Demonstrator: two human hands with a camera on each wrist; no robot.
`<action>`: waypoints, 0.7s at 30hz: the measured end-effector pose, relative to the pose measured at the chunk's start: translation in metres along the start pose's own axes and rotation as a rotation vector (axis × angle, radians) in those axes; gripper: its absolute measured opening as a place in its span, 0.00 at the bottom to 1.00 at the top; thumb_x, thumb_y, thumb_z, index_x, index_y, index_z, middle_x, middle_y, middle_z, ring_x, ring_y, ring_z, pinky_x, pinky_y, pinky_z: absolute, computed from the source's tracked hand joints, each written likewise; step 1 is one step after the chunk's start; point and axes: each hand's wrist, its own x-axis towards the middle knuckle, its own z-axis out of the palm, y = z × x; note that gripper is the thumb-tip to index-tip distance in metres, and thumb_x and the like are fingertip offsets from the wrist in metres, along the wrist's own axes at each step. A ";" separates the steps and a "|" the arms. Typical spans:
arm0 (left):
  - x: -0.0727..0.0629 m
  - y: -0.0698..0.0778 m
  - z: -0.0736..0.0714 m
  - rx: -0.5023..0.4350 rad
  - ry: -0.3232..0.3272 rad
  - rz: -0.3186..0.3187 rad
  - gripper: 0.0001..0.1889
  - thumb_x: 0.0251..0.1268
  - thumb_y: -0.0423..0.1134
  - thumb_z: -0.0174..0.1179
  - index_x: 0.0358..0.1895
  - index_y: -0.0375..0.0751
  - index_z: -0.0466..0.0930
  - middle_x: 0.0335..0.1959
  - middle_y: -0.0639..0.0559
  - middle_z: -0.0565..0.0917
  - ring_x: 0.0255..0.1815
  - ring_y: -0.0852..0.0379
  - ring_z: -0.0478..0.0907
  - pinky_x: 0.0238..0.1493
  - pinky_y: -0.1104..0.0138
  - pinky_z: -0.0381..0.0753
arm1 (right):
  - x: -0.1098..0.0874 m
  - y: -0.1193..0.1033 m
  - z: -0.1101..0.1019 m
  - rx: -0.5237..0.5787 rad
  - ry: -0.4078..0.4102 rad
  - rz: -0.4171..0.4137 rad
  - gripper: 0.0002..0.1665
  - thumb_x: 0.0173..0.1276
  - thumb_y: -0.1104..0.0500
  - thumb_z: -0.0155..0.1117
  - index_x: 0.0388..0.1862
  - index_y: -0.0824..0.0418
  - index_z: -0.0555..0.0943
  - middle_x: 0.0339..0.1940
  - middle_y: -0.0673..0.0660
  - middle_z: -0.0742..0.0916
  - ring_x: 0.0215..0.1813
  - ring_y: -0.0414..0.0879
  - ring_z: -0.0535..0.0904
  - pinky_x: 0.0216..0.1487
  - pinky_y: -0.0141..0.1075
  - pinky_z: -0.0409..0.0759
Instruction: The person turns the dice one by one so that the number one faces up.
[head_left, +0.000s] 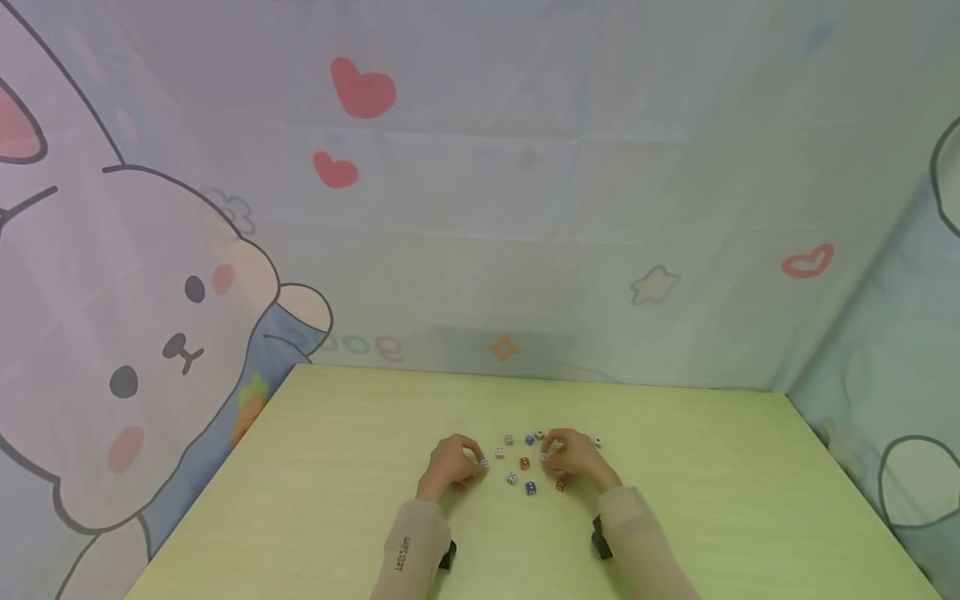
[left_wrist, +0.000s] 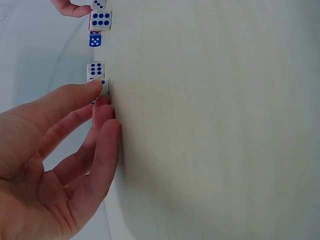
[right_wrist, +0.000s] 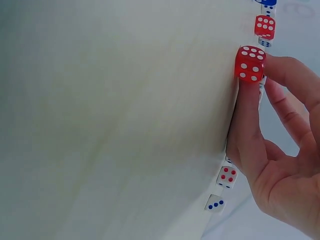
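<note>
My left hand pinches a white die between thumb and fingertips at the left edge of a loose group of dice; blue pips show on this die in the left wrist view. On the group's right side, the fingertips of my right hand pinch another white die. A red die sits on the table just below the right hand. In the right wrist view that red die covers the right fingertips. Between the hands lie a red die and white dice.
Blue dice lie at the group's front and back, with a white die at the back left. Another white die is beyond the right wrist. The pale yellow-green table ends at a printed cloth backdrop.
</note>
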 end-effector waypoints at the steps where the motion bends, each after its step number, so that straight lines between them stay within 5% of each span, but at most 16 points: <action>1: 0.000 0.000 0.000 0.000 0.000 -0.001 0.07 0.48 0.34 0.65 0.31 0.37 0.80 0.20 0.45 0.80 0.17 0.57 0.76 0.17 0.67 0.78 | 0.000 0.000 0.000 0.001 -0.003 -0.002 0.10 0.49 0.68 0.65 0.33 0.62 0.77 0.27 0.58 0.83 0.19 0.43 0.76 0.22 0.33 0.77; 13: 0.001 -0.002 0.002 -0.003 0.000 -0.008 0.07 0.47 0.34 0.66 0.30 0.38 0.80 0.20 0.46 0.80 0.18 0.57 0.75 0.17 0.68 0.78 | -0.001 0.000 -0.002 -0.011 -0.014 -0.010 0.07 0.53 0.65 0.65 0.31 0.62 0.77 0.26 0.57 0.84 0.17 0.42 0.76 0.21 0.33 0.78; 21: 0.000 -0.001 0.001 -0.006 0.005 -0.004 0.07 0.47 0.34 0.66 0.31 0.37 0.81 0.20 0.46 0.81 0.18 0.56 0.76 0.17 0.66 0.79 | -0.001 -0.001 -0.003 -0.021 -0.016 0.003 0.07 0.53 0.61 0.65 0.30 0.62 0.79 0.35 0.62 0.85 0.18 0.42 0.77 0.23 0.33 0.77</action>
